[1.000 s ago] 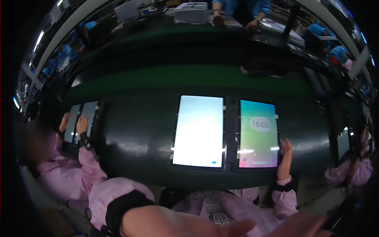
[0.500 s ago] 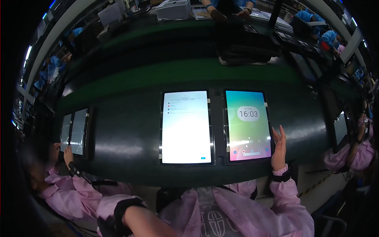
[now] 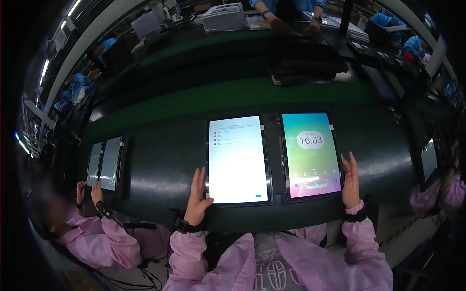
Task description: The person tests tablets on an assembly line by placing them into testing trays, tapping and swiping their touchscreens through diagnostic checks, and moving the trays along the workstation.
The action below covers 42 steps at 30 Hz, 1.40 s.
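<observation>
Two lit tablets lie side by side on the dark work surface. The left tablet [image 3: 237,162] shows a white screen with small lines of text and a blue button at its lower right. My left hand [image 3: 196,199] is at its lower left edge, fingers extended, thumb by the corner. The right tablet [image 3: 311,155] shows a colourful home screen reading 16:03. Beside its lower right edge is my right hand [image 3: 351,182], fingers spread and pointing up. Neither hand has closed round anything.
At the left, a co-worker [image 3: 99,233] has both hands near two dark-screened panels [image 3: 111,164]. Another person's sleeve [image 3: 424,198] is at the far right by a tablet [image 3: 429,164]. Across the bench, a person's hands [image 3: 313,30] are above a black stack [image 3: 308,63].
My left hand has come up from the lower edge to the left tablet's side. That tablet's screen went from blank white to text. My right hand stays beside the right tablet.
</observation>
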Each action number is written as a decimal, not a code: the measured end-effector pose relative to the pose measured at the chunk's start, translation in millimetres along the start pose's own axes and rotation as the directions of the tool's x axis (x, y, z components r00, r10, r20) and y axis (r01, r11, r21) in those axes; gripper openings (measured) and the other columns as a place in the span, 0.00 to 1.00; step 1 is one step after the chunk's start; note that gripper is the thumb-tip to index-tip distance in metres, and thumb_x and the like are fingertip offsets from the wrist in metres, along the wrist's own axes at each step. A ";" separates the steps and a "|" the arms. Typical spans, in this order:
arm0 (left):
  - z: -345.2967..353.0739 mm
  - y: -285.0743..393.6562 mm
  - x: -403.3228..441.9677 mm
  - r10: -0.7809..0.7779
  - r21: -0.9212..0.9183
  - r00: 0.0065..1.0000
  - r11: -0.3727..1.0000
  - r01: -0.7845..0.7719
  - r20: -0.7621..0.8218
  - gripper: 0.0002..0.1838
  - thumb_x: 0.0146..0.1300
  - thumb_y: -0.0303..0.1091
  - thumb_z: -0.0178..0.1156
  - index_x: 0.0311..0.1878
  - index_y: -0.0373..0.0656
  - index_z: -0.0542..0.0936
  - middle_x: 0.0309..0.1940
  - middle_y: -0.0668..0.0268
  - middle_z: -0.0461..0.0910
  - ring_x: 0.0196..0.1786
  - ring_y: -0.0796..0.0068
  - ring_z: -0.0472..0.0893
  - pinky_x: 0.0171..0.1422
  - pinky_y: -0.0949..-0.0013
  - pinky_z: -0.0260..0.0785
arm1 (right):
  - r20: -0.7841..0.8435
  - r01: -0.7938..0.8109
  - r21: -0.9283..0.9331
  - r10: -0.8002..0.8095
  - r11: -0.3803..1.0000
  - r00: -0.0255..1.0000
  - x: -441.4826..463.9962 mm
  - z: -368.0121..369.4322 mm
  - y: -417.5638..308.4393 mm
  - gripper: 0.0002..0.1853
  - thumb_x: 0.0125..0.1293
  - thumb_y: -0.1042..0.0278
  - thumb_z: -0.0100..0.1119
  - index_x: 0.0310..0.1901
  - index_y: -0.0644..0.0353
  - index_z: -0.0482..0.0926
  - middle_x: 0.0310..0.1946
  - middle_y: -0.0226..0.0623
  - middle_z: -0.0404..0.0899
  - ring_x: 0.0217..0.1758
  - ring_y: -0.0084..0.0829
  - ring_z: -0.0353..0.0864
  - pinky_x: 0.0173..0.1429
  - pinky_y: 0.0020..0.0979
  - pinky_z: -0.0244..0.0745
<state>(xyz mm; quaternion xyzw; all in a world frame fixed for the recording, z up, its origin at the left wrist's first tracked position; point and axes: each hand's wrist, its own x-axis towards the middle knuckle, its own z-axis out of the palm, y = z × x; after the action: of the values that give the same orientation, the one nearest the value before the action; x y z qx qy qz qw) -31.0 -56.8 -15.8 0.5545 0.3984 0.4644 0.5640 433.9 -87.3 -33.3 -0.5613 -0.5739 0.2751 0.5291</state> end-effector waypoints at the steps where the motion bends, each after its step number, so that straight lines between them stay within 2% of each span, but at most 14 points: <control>1: 2.4 4.4 -0.7 0.013 0.043 1.000 0.999 -0.014 0.023 0.54 0.50 0.17 0.51 0.80 0.43 0.37 0.81 0.52 0.39 0.83 0.60 0.43 0.82 0.60 0.36 | -0.008 0.004 -0.006 -0.004 1.000 1.000 1.3 0.7 -0.7 0.35 0.79 0.44 0.36 0.77 0.61 0.49 0.70 0.57 0.64 0.73 0.48 0.65 0.76 0.41 0.54; 4: 6.0 9.4 -2.1 0.010 0.122 1.000 0.993 -0.013 0.020 0.54 0.49 0.16 0.52 0.80 0.43 0.38 0.81 0.52 0.39 0.83 0.60 0.41 0.82 0.60 0.34 | -0.012 0.010 0.036 -0.010 0.999 1.000 -0.1 1.3 -0.7 0.35 0.79 0.45 0.36 0.77 0.62 0.49 0.70 0.58 0.64 0.73 0.47 0.65 0.76 0.41 0.54; 9: -2.2 11.5 -4.6 0.004 -0.072 0.999 0.997 -0.001 0.044 0.57 0.43 0.16 0.51 0.80 0.43 0.37 0.81 0.53 0.39 0.83 0.60 0.39 0.83 0.60 0.31 | -0.015 0.019 0.033 -0.018 0.999 1.000 0.8 -1.3 -0.7 0.35 0.79 0.45 0.37 0.77 0.62 0.49 0.70 0.57 0.65 0.73 0.46 0.65 0.76 0.40 0.54; 14: 1.7 18.5 -20.1 -0.021 0.047 0.999 0.999 0.019 0.043 0.57 0.42 0.16 0.51 0.80 0.42 0.38 0.81 0.50 0.38 0.83 0.58 0.39 0.83 0.59 0.29 | 0.041 -0.054 0.070 0.051 0.996 0.998 2.9 -9.0 -1.4 0.33 0.80 0.50 0.37 0.76 0.62 0.50 0.70 0.55 0.64 0.75 0.44 0.61 0.77 0.39 0.51; 17: 1.7 50.1 -18.9 -0.026 0.167 1.000 0.986 0.028 -0.015 0.54 0.50 0.19 0.56 0.80 0.41 0.39 0.79 0.47 0.44 0.80 0.49 0.50 0.81 0.52 0.42 | 0.121 -0.160 -0.076 0.168 0.984 0.978 16.7 -17.1 -37.2 0.31 0.79 0.56 0.40 0.76 0.61 0.50 0.71 0.52 0.63 0.77 0.44 0.57 0.79 0.39 0.46; 18: 5.5 77.0 -15.4 -0.046 0.220 0.996 0.974 0.061 -0.071 0.53 0.52 0.20 0.58 0.79 0.40 0.40 0.78 0.46 0.46 0.78 0.46 0.55 0.79 0.49 0.47 | 0.116 -0.019 -0.237 0.048 0.971 0.992 23.6 -13.6 -61.0 0.32 0.77 0.56 0.42 0.76 0.63 0.50 0.71 0.51 0.62 0.77 0.44 0.56 0.79 0.40 0.44; 19: 6.5 108.6 -9.3 0.183 0.402 0.983 0.901 -0.161 -0.016 0.53 0.53 0.25 0.62 0.79 0.40 0.42 0.77 0.45 0.47 0.76 0.44 0.59 0.76 0.48 0.53 | 0.134 0.115 -0.392 -0.067 0.913 0.989 30.2 -7.5 -88.2 0.33 0.76 0.56 0.44 0.76 0.64 0.51 0.72 0.50 0.62 0.78 0.45 0.56 0.80 0.41 0.42; 20: 9.2 147.2 -0.4 0.381 0.550 0.921 0.754 -0.359 0.079 0.54 0.53 0.29 0.66 0.79 0.40 0.43 0.77 0.45 0.49 0.73 0.42 0.64 0.73 0.47 0.59 | 0.237 0.212 -0.208 -0.161 0.955 0.958 35.8 2.9 -128.5 0.35 0.75 0.53 0.47 0.74 0.68 0.52 0.72 0.53 0.61 0.77 0.47 0.57 0.80 0.43 0.43; 21: 14.8 181.2 11.5 0.613 0.503 0.777 0.630 -0.591 0.145 0.58 0.50 0.36 0.70 0.79 0.39 0.43 0.77 0.42 0.47 0.70 0.41 0.68 0.65 0.52 0.70 | 0.314 0.289 -0.008 -0.272 0.957 0.910 43.9 14.3 -172.5 0.37 0.74 0.50 0.49 0.73 0.71 0.54 0.72 0.55 0.61 0.76 0.49 0.58 0.79 0.45 0.44; 22: 30.5 222.1 14.3 0.712 0.414 0.685 0.582 -0.700 0.157 0.53 0.59 0.50 0.68 0.79 0.44 0.48 0.79 0.47 0.44 0.72 0.36 0.63 0.68 0.46 0.68 | 0.509 0.239 0.240 -0.332 0.941 0.794 48.7 20.9 -214.0 0.39 0.73 0.47 0.50 0.71 0.74 0.57 0.72 0.56 0.60 0.75 0.51 0.59 0.78 0.46 0.46; 24: 54.4 267.9 22.4 0.812 0.176 0.537 0.508 -0.843 0.227 0.52 0.59 0.49 0.67 0.79 0.43 0.49 0.77 0.47 0.45 0.71 0.38 0.64 0.67 0.46 0.69 | 0.650 0.275 0.465 -0.535 0.842 0.539 51.8 30.6 -264.1 0.36 0.72 0.49 0.51 0.69 0.73 0.58 0.70 0.55 0.61 0.74 0.51 0.60 0.77 0.46 0.48; 26: 68.3 281.5 30.0 0.816 0.035 0.504 0.517 -0.855 0.283 0.50 0.59 0.48 0.67 0.78 0.43 0.49 0.76 0.47 0.47 0.70 0.39 0.65 0.67 0.47 0.69 | 0.644 0.333 0.576 -0.665 0.747 0.378 51.4 30.6 -294.0 0.34 0.71 0.51 0.52 0.67 0.72 0.59 0.68 0.55 0.62 0.72 0.50 0.61 0.75 0.46 0.50; 28: 71.8 283.7 32.7 0.815 -0.041 0.494 0.529 -0.848 0.303 0.49 0.60 0.46 0.66 0.78 0.43 0.50 0.75 0.46 0.49 0.69 0.40 0.66 0.66 0.48 0.69 | 0.607 0.380 0.611 -0.719 0.695 0.338 47.0 28.1 -307.1 0.32 0.70 0.52 0.53 0.65 0.71 0.61 0.66 0.54 0.64 0.70 0.49 0.63 0.73 0.46 0.51; 42: 84.5 279.6 39.9 0.852 -0.260 0.449 0.514 -0.818 0.271 0.41 0.63 0.38 0.61 0.75 0.41 0.53 0.66 0.44 0.63 0.61 0.48 0.74 0.63 0.53 0.72 | 0.508 0.560 0.535 -0.770 0.633 0.386 57.8 29.1 -304.2 0.18 0.63 0.65 0.60 0.49 0.65 0.69 0.53 0.48 0.72 0.59 0.45 0.72 0.60 0.46 0.65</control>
<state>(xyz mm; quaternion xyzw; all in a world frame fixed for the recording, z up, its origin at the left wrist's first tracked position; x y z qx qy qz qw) 37.6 -52.9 270.9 0.7275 -0.0597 0.5867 0.3506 310.8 -91.6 252.3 -0.0504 -0.8601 0.3035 0.4069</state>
